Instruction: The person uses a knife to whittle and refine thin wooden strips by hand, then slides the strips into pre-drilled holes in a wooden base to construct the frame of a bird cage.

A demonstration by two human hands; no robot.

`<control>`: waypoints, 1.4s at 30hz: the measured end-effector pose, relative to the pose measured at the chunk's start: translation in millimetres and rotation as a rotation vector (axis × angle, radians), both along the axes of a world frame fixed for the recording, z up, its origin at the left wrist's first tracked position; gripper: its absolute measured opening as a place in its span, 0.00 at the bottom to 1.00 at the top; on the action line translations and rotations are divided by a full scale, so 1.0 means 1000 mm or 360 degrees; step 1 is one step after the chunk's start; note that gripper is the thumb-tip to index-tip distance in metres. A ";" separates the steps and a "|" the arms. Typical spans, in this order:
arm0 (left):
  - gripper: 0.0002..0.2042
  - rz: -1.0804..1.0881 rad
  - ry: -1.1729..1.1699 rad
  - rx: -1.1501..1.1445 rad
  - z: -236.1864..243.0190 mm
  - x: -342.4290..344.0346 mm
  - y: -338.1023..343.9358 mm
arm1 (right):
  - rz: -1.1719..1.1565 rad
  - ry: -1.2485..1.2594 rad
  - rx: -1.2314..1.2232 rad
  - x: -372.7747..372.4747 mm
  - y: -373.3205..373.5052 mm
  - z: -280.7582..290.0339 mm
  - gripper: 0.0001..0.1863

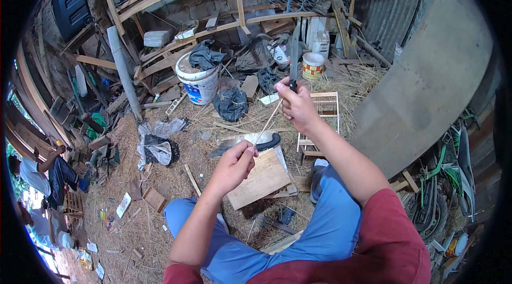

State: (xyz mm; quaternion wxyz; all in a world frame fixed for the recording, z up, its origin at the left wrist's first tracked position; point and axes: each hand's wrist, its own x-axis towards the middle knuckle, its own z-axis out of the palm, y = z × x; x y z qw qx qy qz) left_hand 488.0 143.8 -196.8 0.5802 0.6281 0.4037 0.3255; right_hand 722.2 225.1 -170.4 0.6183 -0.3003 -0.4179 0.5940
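My left hand [233,166] is closed on the lower end of a thin wooden stick [268,121], which slants up and away toward my right hand [300,107]. That right hand grips the black handle of a knife [294,57], its long blade pointing up and away from me. The stick's far end meets the fingers of the right hand; whether they pinch it too I cannot tell. Below the hands, a large blade with a curved black handle [268,142] lies at the far edge of a wooden board [258,180] between my knees.
A small wooden rack [326,109] stands right of the board. Farther off are a white bucket [198,81], black plastic bags [231,104] and a small paint tub [312,65]. A large curved sheet [426,78] leans at right, near a motorbike [440,182]. Two people [37,172] sit at far left.
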 end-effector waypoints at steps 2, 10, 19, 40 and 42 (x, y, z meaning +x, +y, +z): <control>0.12 0.0007 -0.0054 -0.0007 0.001 0.001 0.000 | 0.0018 -0.0072 0.0013 -0.010 -0.002 -0.001 0.06; 0.07 -0.0020 -0.0229 0.0085 0.003 0.008 -0.003 | 0.0273 -0.0232 0.0039 -0.021 -0.012 0.002 0.08; 0.07 0.0194 -0.0199 0.0073 0.011 0.005 -0.005 | 0.0071 0.0012 0.0037 -0.017 -0.011 0.012 0.14; 0.09 0.0282 -0.0309 0.0142 0.000 0.003 0.001 | -0.0085 -0.0252 0.0144 -0.039 -0.011 0.013 0.08; 0.08 0.0262 -0.0335 0.0094 0.004 0.003 -0.001 | -0.0235 -0.0429 0.0294 -0.039 -0.010 0.013 0.08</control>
